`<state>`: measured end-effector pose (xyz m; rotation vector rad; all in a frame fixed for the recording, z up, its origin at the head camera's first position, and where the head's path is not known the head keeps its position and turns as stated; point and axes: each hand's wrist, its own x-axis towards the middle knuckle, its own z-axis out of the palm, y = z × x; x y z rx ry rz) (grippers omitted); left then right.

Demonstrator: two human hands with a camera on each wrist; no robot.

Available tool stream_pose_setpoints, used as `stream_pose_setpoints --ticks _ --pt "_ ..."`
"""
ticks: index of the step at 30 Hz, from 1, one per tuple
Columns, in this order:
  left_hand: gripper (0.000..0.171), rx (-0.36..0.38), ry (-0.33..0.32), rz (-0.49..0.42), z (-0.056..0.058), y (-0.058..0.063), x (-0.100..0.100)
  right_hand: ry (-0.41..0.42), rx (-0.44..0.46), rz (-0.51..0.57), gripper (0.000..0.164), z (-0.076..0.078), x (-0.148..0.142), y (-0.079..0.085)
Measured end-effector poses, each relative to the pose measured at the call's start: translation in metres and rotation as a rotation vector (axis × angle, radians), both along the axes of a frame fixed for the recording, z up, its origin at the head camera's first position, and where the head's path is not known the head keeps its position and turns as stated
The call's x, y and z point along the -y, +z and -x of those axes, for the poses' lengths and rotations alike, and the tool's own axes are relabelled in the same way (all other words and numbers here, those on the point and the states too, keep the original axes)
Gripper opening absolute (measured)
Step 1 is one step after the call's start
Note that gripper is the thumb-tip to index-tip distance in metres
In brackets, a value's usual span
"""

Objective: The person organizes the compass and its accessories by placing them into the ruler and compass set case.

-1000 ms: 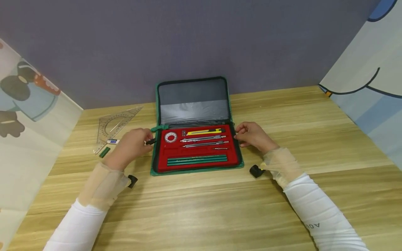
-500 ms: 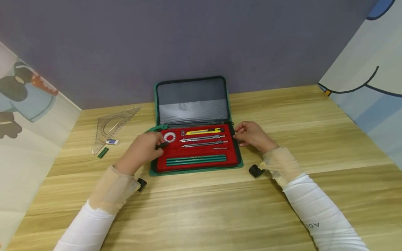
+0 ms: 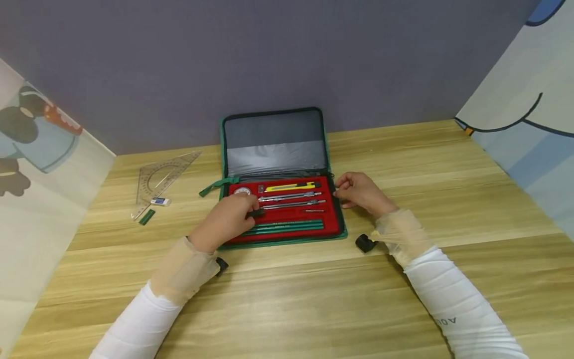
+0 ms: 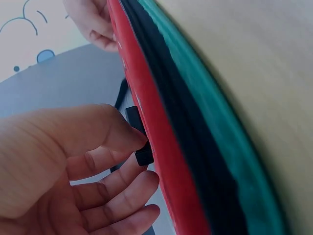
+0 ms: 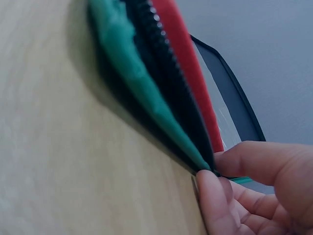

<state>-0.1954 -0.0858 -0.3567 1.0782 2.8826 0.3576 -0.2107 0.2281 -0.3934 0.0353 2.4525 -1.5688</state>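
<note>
The biggest thing is the pale wooden worktop. On it, in the middle, is a green case, wide open, with its lid leaning up at the back. Inside the case is a red tray.

Next come the two hands. The left hand is over the left part of the tray, thumb and first finger closed in a pinch on a small black piece, the other fingers loosely bent. The right hand pinches the right edge of the case between thumb and fingers.

A clear set square lies on the worktop, left of the case. In the tray are green pencils, two silver drawing tools and a yellow knife. A white ring is partly behind the left hand. A rubber lies by the set square.

Smallest is the black piece, very near the red tray; I cannot tell if it touches. My guess is that this step is fitting it into place. That calls for lining it up, pressing gently and keeping the case still.
</note>
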Motion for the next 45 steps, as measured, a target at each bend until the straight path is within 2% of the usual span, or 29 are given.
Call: stream_pose_setpoints --ticks 11,18,24,45 --pt "0.018 -0.017 -0.042 0.005 -0.002 0.005 -0.025 -0.011 0.004 -0.002 0.027 0.003 0.001 0.000" --pt "0.019 0.017 -0.065 0.004 -0.001 0.004 -0.039 -0.016 0.015 -0.006 0.027 0.004 0.001 0.000" --pt "0.017 -0.008 -0.075 0.012 0.000 0.003 -0.049 -0.008 0.034 -0.015 0.027 0.003 0.000 0.000" --pt "0.021 0.001 -0.058 0.044 0.002 0.000 -0.055 0.002 0.029 0.000 0.027 0.002 -0.001 0.000"
